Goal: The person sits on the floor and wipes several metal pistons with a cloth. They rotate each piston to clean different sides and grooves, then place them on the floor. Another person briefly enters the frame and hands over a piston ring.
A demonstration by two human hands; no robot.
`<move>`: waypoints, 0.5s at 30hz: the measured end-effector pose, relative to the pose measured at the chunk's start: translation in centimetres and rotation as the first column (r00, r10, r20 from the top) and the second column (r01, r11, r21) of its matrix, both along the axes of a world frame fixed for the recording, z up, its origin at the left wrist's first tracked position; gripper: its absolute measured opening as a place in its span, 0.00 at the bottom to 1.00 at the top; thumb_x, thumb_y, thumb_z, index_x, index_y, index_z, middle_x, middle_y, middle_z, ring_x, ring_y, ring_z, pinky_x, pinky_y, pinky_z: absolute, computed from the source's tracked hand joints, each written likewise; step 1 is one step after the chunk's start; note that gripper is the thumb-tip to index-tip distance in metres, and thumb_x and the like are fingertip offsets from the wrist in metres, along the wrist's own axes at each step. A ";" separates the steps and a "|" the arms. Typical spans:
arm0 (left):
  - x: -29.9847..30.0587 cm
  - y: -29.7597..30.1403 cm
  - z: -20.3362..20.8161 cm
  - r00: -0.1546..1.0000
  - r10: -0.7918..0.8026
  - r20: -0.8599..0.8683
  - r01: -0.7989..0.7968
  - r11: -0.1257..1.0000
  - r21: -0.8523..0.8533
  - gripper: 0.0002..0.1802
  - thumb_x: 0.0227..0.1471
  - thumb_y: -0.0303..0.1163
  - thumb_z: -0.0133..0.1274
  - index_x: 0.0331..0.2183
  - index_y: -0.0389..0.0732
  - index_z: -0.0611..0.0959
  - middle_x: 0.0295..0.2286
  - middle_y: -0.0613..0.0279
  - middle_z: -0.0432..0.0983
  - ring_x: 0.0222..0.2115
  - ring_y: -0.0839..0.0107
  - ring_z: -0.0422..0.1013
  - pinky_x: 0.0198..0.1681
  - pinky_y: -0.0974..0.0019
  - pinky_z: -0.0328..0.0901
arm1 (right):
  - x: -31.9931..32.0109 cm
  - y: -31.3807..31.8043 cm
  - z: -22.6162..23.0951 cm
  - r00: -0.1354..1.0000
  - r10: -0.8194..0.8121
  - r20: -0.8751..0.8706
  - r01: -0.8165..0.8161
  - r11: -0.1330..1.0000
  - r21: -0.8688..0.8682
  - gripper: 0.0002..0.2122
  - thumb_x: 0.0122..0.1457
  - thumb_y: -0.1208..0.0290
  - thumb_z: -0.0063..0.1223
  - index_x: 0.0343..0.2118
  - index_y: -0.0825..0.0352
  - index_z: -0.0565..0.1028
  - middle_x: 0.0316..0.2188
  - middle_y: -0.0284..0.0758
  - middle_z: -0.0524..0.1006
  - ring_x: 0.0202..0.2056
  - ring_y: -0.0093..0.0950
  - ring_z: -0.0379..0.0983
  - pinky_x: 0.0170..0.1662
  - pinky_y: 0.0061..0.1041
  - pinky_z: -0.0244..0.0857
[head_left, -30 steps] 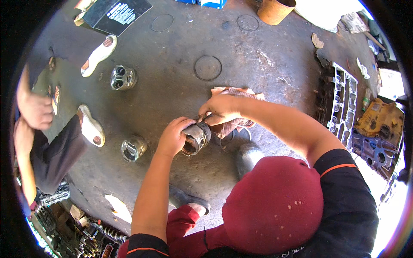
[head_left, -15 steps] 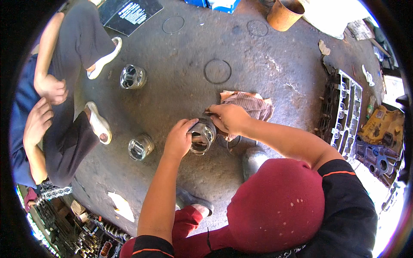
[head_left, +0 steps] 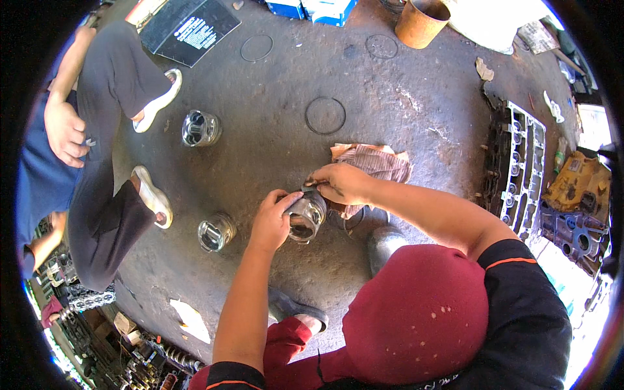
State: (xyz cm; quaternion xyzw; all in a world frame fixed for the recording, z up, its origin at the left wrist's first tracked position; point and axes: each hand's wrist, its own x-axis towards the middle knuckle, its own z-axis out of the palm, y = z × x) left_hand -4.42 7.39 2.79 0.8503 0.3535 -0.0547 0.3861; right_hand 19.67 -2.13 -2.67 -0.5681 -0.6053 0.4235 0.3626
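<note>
Near the middle, my left hand (head_left: 272,221) is closed on the side of a metal piston (head_left: 305,221), which stands just above or on the floor; I cannot tell which. My right hand (head_left: 341,184) pinches something small and dark at the piston's upper rim, mostly hidden by the fingers. A striped brown cloth (head_left: 377,161) lies crumpled right behind the right hand. Two more pistons stand to the left, one farther off (head_left: 201,128) and one nearer (head_left: 216,232). Beyond the hands lies a thin dark piston ring (head_left: 307,116).
A seated person's hand (head_left: 65,133) and white shoes (head_left: 153,195) are at the left. A cylinder head (head_left: 523,156) lies at the right. A rusty can (head_left: 421,25) and blue-and-white boxes (head_left: 328,10) stand at the back. Maroon cloth (head_left: 416,312) covers much of the lower right.
My right hand has shifted slightly left along the piston's rim, and the piston sits a little lower in view. The seated person's hands, formerly close together, have moved apart.
</note>
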 end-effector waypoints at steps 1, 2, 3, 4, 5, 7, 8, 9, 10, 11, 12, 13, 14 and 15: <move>-0.1 -0.1 -0.1 1.000 -0.007 0.031 0.006 1.000 0.022 0.34 0.47 0.14 0.48 0.54 0.52 0.84 0.51 0.53 0.74 0.51 0.50 0.73 0.56 0.53 0.69 | 0.1 0.1 0.1 0.999 0.018 -0.032 -0.020 0.996 -0.090 0.14 0.59 0.72 0.54 0.48 0.66 0.81 0.41 0.47 0.83 0.41 0.48 0.81 0.45 0.40 0.74; -0.2 -0.2 -0.1 0.999 -0.011 0.046 0.009 0.999 0.036 0.34 0.47 0.13 0.49 0.53 0.51 0.84 0.52 0.53 0.74 0.51 0.50 0.73 0.56 0.53 0.69 | 0.2 0.1 0.3 0.997 0.032 -0.065 -0.044 0.983 -0.178 0.14 0.59 0.72 0.54 0.47 0.66 0.81 0.40 0.47 0.83 0.41 0.47 0.81 0.45 0.39 0.74; -0.3 -0.2 -0.2 0.999 -0.011 0.051 0.009 0.999 0.045 0.33 0.47 0.13 0.49 0.53 0.51 0.84 0.53 0.53 0.73 0.51 0.50 0.73 0.56 0.54 0.69 | 0.3 0.1 0.6 0.995 0.048 -0.082 -0.063 0.978 -0.199 0.14 0.59 0.73 0.54 0.47 0.67 0.81 0.39 0.47 0.83 0.41 0.47 0.81 0.45 0.39 0.74; -0.4 -0.3 -0.1 0.997 0.028 0.071 -0.028 1.000 0.012 0.34 0.46 0.13 0.49 0.53 0.51 0.84 0.54 0.53 0.73 0.51 0.50 0.73 0.57 0.54 0.69 | 0.4 0.0 1.0 0.993 0.063 -0.100 -0.084 0.972 -0.219 0.14 0.59 0.73 0.54 0.47 0.67 0.80 0.39 0.47 0.83 0.41 0.46 0.82 0.44 0.38 0.74; -0.5 -0.4 -0.1 0.994 0.071 0.079 -0.068 0.997 -0.029 0.34 0.46 0.13 0.49 0.53 0.50 0.84 0.55 0.53 0.72 0.52 0.50 0.73 0.57 0.54 0.69 | 0.5 0.0 1.5 0.990 0.075 -0.116 -0.102 0.965 -0.244 0.14 0.59 0.73 0.54 0.47 0.68 0.80 0.38 0.48 0.83 0.40 0.45 0.82 0.44 0.38 0.74; -0.7 -0.4 -0.1 0.991 0.112 0.079 -0.106 0.991 -0.080 0.34 0.45 0.13 0.50 0.53 0.50 0.84 0.56 0.53 0.71 0.53 0.50 0.72 0.57 0.54 0.69 | 0.4 -0.1 2.4 0.987 0.080 -0.137 -0.113 0.961 -0.254 0.14 0.59 0.73 0.53 0.48 0.67 0.80 0.37 0.48 0.83 0.39 0.44 0.82 0.43 0.38 0.74; -0.8 -0.3 0.1 0.991 0.111 0.072 -0.105 0.991 -0.088 0.34 0.45 0.13 0.50 0.53 0.50 0.84 0.57 0.53 0.71 0.53 0.50 0.72 0.58 0.55 0.69 | 0.3 -0.2 2.8 0.985 0.088 -0.150 -0.123 0.961 -0.249 0.14 0.59 0.72 0.53 0.48 0.67 0.80 0.37 0.47 0.83 0.39 0.44 0.83 0.43 0.38 0.74; -0.9 -0.2 0.3 0.992 0.110 0.066 -0.104 0.990 -0.096 0.34 0.45 0.13 0.51 0.53 0.50 0.84 0.57 0.53 0.71 0.54 0.50 0.72 0.58 0.55 0.69 | 0.1 -0.3 3.0 0.981 0.058 -0.183 -0.114 0.941 -0.319 0.14 0.61 0.73 0.53 0.49 0.68 0.79 0.35 0.46 0.83 0.38 0.40 0.82 0.42 0.36 0.74; -1.1 0.0 0.7 0.997 0.057 0.049 -0.056 0.998 -0.036 0.33 0.45 0.17 0.53 0.54 0.50 0.84 0.57 0.53 0.71 0.54 0.49 0.72 0.58 0.54 0.68 | 0.0 -0.5 3.2 0.975 0.032 -0.218 -0.114 0.920 -0.375 0.15 0.62 0.74 0.52 0.51 0.68 0.78 0.33 0.45 0.82 0.37 0.35 0.82 0.41 0.34 0.73; -1.3 0.4 1.3 1.000 0.005 0.027 -0.006 1.000 0.023 0.33 0.45 0.20 0.56 0.54 0.50 0.83 0.57 0.52 0.71 0.55 0.49 0.72 0.59 0.54 0.68 | -0.4 -0.6 3.1 0.975 0.018 -0.222 -0.102 0.922 -0.372 0.15 0.62 0.75 0.52 0.51 0.68 0.78 0.33 0.45 0.82 0.37 0.34 0.82 0.41 0.34 0.73; -1.4 0.6 1.9 0.999 -0.046 0.002 0.045 0.996 0.083 0.33 0.44 0.23 0.58 0.55 0.51 0.83 0.57 0.52 0.71 0.55 0.49 0.72 0.59 0.53 0.68 | -0.9 -0.7 3.0 0.974 0.004 -0.226 -0.090 0.925 -0.370 0.15 0.63 0.76 0.52 0.52 0.68 0.77 0.32 0.45 0.81 0.36 0.33 0.81 0.40 0.34 0.73; -1.4 1.0 2.6 0.998 -0.057 -0.035 0.060 0.995 0.074 0.33 0.44 0.28 0.62 0.55 0.50 0.82 0.58 0.51 0.71 0.56 0.48 0.71 0.60 0.53 0.67 | -1.5 -0.5 2.7 0.980 0.002 -0.201 -0.065 0.949 -0.309 0.14 0.63 0.77 0.53 0.51 0.69 0.77 0.33 0.46 0.81 0.37 0.35 0.81 0.41 0.35 0.73; -1.5 1.0 3.7 0.995 -0.068 -0.079 0.073 0.996 0.058 0.34 0.43 0.33 0.65 0.56 0.49 0.82 0.58 0.51 0.71 0.57 0.48 0.71 0.61 0.53 0.66 | -2.3 -0.9 2.6 0.985 0.015 -0.174 -0.065 0.955 -0.289 0.14 0.62 0.77 0.53 0.51 0.69 0.77 0.34 0.47 0.80 0.37 0.36 0.81 0.41 0.37 0.73; -1.3 1.1 4.6 0.983 -0.086 -0.160 0.092 0.995 0.031 0.37 0.42 0.37 0.68 0.56 0.48 0.81 0.58 0.51 0.70 0.57 0.47 0.70 0.61 0.53 0.66 | -2.9 -0.9 2.3 0.991 -0.022 -0.129 0.000 0.986 -0.170 0.13 0.62 0.77 0.54 0.50 0.69 0.77 0.35 0.47 0.80 0.38 0.39 0.80 0.42 0.38 0.73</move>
